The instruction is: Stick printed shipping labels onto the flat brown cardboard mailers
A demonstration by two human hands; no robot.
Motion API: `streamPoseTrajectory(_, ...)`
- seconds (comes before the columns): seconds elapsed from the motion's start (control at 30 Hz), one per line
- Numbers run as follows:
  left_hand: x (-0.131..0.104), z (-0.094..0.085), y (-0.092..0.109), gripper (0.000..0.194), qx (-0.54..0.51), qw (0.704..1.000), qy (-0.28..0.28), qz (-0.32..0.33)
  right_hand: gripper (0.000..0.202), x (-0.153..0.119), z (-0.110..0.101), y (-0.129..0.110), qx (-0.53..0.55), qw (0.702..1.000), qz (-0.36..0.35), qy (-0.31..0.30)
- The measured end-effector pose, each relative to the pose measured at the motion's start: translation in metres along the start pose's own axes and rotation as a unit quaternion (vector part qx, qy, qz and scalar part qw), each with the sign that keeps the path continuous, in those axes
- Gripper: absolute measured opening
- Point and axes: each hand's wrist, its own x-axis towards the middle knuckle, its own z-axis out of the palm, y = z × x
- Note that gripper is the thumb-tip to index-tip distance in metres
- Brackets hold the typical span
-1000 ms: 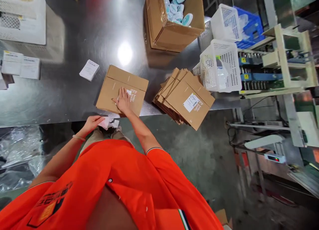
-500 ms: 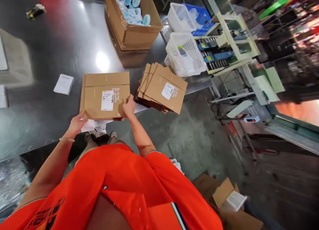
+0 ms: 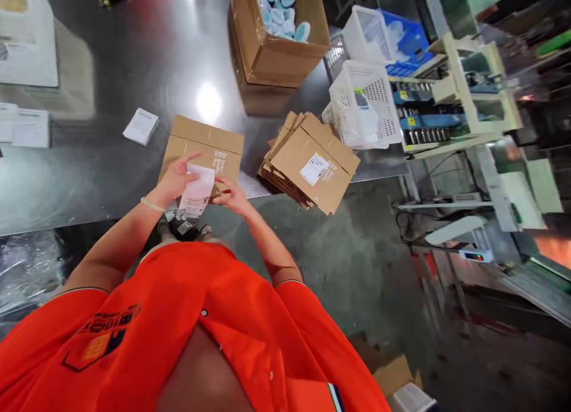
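Presently, the left hand is gripping the paper sheet near its upper left edge, with the index finger stretched out above the cardboard. The right hand is beside the right edge of this sheet, with its fingers half bent and parted; whether a fingertip touches the paper, I cannot tell. The sheet hangs over the near part of the flat carton, and its lower end, with printing on it, passes beyond the edge of the metal table. For doing this step well, I would advise to hold the sheet only by its borders, with light tension between both hands, so that it does not curl or fold on itself. It seems also wise to keep the fingers off the printed part, and to hold the paper clear of the cardboard until it lies straight to the carton's edges; if it is adhesive, a crooked touch may be difficult to correct. Further out, a small stack of white papers lies to the left, well apart from the hands, and the pile of flat cartons lies to the right, the top one bearing a white label.
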Motion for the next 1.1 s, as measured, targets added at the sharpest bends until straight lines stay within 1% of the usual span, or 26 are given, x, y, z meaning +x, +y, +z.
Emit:
streamPoseTrajectory(0.03, 0.009, -0.002, 0.001, 0.095, -0.026, 1.000, 0.003, -0.017, 0.032, -0.002, 0.042, 0.007, 0.058, 0.995, 0.008, -0.080)
streamPoseTrajectory(0.07, 0.017, -0.006, 0.003, 0.095, -0.048, 0.998, 0.018, -0.033, 0.030, -0.003, 0.076, 0.013, 0.100, 0.987, 0.025, -0.126)
streamPoseTrajectory(0.1, 0.022, -0.010, 0.004, 0.090, -0.063, 0.996, 0.047, -0.042, 0.034, -0.004, 0.102, 0.018, 0.130, 0.981, 0.044, -0.141)
streamPoseTrajectory(0.13, 0.025, -0.014, 0.004, 0.082, -0.072, 0.993, 0.084, -0.042, 0.038, -0.004, 0.120, 0.023, 0.151, 0.977, 0.060, -0.135)
streamPoseTrajectory(0.17, 0.025, -0.018, 0.003, 0.074, -0.078, 0.990, 0.115, -0.039, 0.039, -0.002, 0.129, 0.025, 0.168, 0.977, 0.070, -0.115)
streamPoseTrajectory(0.2, 0.022, -0.021, 0.002, 0.068, -0.082, 0.987, 0.134, -0.037, 0.038, 0.001, 0.133, 0.026, 0.181, 0.977, 0.075, -0.090)
streamPoseTrajectory(0.23, 0.015, -0.022, 0.000, 0.066, -0.083, 0.986, 0.138, -0.036, 0.036, 0.004, 0.132, 0.026, 0.191, 0.976, 0.077, -0.067)
streamPoseTrajectory(0.3, -0.004, -0.021, -0.007, 0.072, -0.072, 0.991, 0.106, -0.032, 0.038, 0.012, 0.125, 0.021, 0.203, 0.975, 0.080, -0.039)
streamPoseTrajectory(0.37, -0.022, -0.016, -0.014, 0.087, -0.046, 0.996, 0.067, -0.034, 0.037, 0.019, 0.120, 0.014, 0.201, 0.975, 0.081, -0.039)
streamPoseTrajectory(0.4, -0.029, -0.014, -0.017, 0.089, -0.032, 0.997, 0.059, -0.040, 0.034, 0.022, 0.119, 0.011, 0.197, 0.976, 0.081, -0.044)
streamPoseTrajectory(0.43, -0.033, -0.012, -0.020, 0.086, -0.022, 0.997, 0.057, -0.053, 0.031, 0.024, 0.119, 0.009, 0.193, 0.977, 0.081, -0.051)
streamPoseTrajectory(0.53, -0.030, -0.012, -0.026, 0.073, 0.003, 0.992, 0.079, -0.103, 0.029, 0.023, 0.124, 0.010, 0.167, 0.980, 0.091, -0.061)
streamPoseTrajectory(0.6, -0.023, -0.014, -0.029, 0.069, 0.020, 0.989, 0.088, -0.116, 0.028, 0.016, 0.128, 0.014, 0.134, 0.986, 0.088, -0.044)
streamPoseTrajectory(0.67, -0.018, -0.018, -0.035, 0.065, 0.031, 0.987, 0.087, -0.128, 0.025, 0.007, 0.130, 0.020, 0.084, 0.995, 0.058, -0.022)
streamPoseTrajectory(0.73, -0.018, -0.021, -0.044, 0.059, 0.030, 0.985, 0.080, -0.152, 0.021, 0.001, 0.128, 0.026, 0.024, 1.000, 0.008, -0.016)
streamPoseTrajectory(0.8, -0.025, -0.023, -0.055, 0.050, 0.017, 0.980, 0.049, -0.193, 0.017, 0.007, 0.123, 0.029, -0.035, 0.999, -0.039, -0.012)
streamPoseTrajectory(0.83, -0.030, -0.024, -0.062, 0.047, 0.009, 0.977, 0.030, -0.213, 0.015, 0.017, 0.120, 0.029, -0.061, 0.997, -0.053, -0.003)
streamPoseTrajectory(0.9, -0.042, -0.023, -0.076, 0.042, -0.002, 0.969, 0.005, -0.246, 0.011, 0.049, 0.115, 0.029, -0.112, 0.992, -0.051, 0.031)
streamPoseTrajectory(1.0, -0.060, -0.020, -0.096, 0.044, -0.011, 0.963, 0.015, -0.268, 0.011, 0.112, 0.112, 0.028, -0.183, 0.980, 0.017, 0.072)
streamPoseTrajectory(1.07, -0.070, -0.021, -0.108, 0.050, -0.025, 0.959, 0.009, -0.282, 0.011, 0.146, 0.112, 0.028, -0.222, 0.971, 0.058, 0.068)
streamPoseTrajectory(1.1, -0.076, -0.022, -0.113, 0.052, -0.024, 0.958, 0.003, -0.287, 0.010, 0.156, 0.113, 0.028, -0.239, 0.967, 0.069, 0.060)
